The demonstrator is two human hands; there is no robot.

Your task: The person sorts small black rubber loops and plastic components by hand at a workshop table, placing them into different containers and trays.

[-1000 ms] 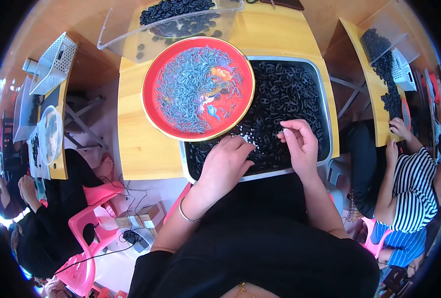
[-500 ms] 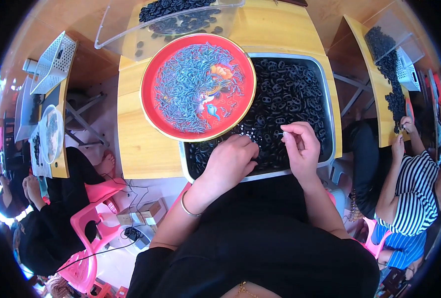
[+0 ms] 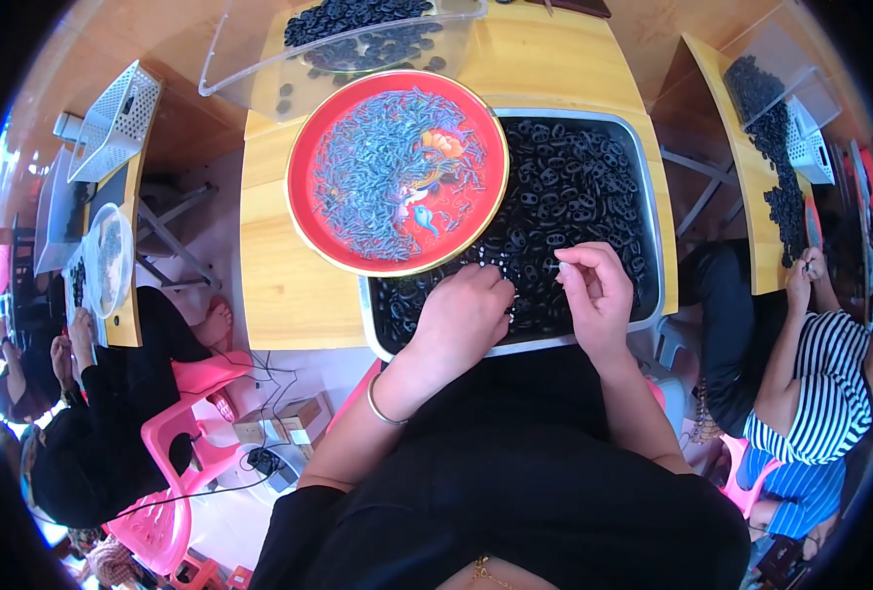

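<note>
A metal tray (image 3: 650,197) holds a deep layer of small black oval pieces with holes (image 3: 574,187). Over its near left part my left hand (image 3: 464,313) is curled, its fingertips bent down and partly hidden among the pieces. Small white bits (image 3: 495,258) lie just beyond its knuckles. To the right, my right hand (image 3: 599,290) is raised over the tray, thumb and forefinger pinched on something tiny and pale that I cannot make out. Overlapping the tray's left side is a round red dish (image 3: 299,187) with a gold rim, strewn with many small grey screw-like pieces (image 3: 368,167).
Behind the dish, a clear bin (image 3: 250,84) with black pieces stands on the wooden table (image 3: 269,295). People at side tables (image 3: 736,108) work with similar pieces. A pink chair (image 3: 186,423) and cables (image 3: 274,393) are at lower left.
My hands stay in nearly the same place, the left fingers shifting slightly. The view has moved a little. At the left, the other person's hands have risen toward their table.
</note>
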